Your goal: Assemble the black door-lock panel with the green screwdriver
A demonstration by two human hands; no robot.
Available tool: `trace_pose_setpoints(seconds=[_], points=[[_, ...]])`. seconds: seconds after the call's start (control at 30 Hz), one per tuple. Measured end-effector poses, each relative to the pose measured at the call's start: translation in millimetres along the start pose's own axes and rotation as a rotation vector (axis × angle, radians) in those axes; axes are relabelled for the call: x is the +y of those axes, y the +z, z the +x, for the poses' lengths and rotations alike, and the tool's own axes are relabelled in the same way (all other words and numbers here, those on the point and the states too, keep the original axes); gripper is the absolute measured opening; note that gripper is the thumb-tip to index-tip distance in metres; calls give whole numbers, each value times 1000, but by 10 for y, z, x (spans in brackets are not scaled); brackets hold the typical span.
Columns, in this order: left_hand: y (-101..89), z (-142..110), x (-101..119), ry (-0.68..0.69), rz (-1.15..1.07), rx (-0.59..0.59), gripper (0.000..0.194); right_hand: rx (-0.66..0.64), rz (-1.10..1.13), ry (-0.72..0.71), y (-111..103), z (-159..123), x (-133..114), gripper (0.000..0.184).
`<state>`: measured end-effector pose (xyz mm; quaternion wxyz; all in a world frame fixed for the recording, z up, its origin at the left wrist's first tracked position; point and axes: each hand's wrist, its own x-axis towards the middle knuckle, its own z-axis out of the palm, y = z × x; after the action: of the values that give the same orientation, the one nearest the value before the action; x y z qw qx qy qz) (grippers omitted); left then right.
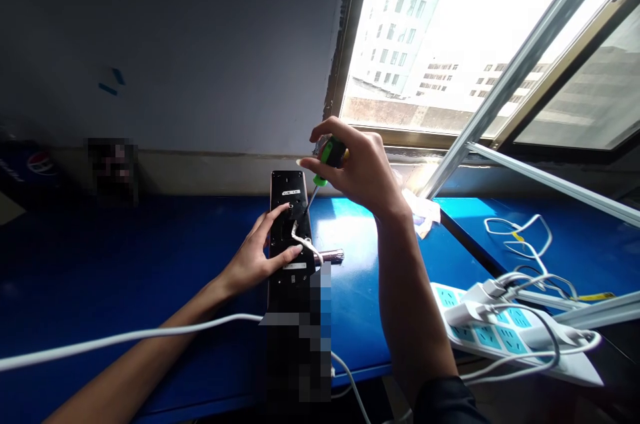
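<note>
A long black flat device (281, 231) with pale labels and small holes lies on the blue table, its near part blurred out. Across its left side rests my left hand (257, 251), index finger and thumb spread apart on the black face. My right hand (363, 161) is closed around the green and black handle of a screwdriver (327, 161), above the device's right edge. The shaft slants down to the left, its tip at the black face; whether it sits in a screw I cannot tell. A white cable (305, 242) runs over the device beside my thumb.
Right of the device lies a shiny cylindrical object (330, 256). A white power strip (500, 331) with plugs and loose cables stands at the right, near metal frame bars (555, 177). Another white cable (150, 333) crosses my left forearm. A window (430, 44) is behind.
</note>
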<state>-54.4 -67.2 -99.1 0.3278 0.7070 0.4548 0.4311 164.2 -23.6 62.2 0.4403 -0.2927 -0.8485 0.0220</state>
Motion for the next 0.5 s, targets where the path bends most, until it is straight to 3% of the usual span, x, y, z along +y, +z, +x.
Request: trace_pose_setpoints(seconds=[0.13, 0.3, 0.43, 0.5], points=[[-5, -3, 21, -7, 9, -3, 83, -56, 47, -10, 0, -1, -3, 45], [-4, -3, 23, -6, 26, 0, 84, 0, -24, 26, 6, 6, 3, 20], [-1, 3, 10, 6, 38, 5, 84, -35, 40, -2, 3, 0, 4, 39], [-1, 4, 9, 4, 40, 5, 84, -35, 21, 11, 2, -3, 5, 38]])
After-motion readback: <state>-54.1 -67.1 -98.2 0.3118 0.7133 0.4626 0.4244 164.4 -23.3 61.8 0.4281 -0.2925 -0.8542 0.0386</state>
